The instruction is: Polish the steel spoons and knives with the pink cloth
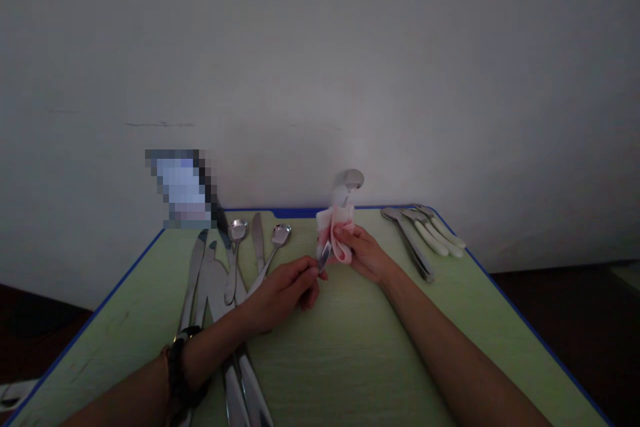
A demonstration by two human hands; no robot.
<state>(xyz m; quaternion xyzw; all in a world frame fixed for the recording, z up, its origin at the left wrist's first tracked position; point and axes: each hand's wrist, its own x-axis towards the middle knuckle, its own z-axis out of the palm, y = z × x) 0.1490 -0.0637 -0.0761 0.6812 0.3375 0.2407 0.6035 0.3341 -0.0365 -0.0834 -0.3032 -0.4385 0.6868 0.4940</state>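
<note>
My left hand (pixel 286 290) is closed around the handle end of a metal spoon (pixel 349 181) that rises away from me, its bowl showing above a pink cloth (pixel 334 230). My right hand (pixel 364 252) pinches the pink cloth, which is wrapped round the spoon's shaft. Both hands hover over the middle of a green table (pixel 350 347) with a blue edge. A dark band sits on my left wrist.
Several knives and spoons (pixel 235 260) lie on the table to the left of my hands. To the right lies a group of spoons (pixel 425 233), some with white handles. A pale wall stands right behind the table. A blurred object (pixel 183 190) sits at the back left.
</note>
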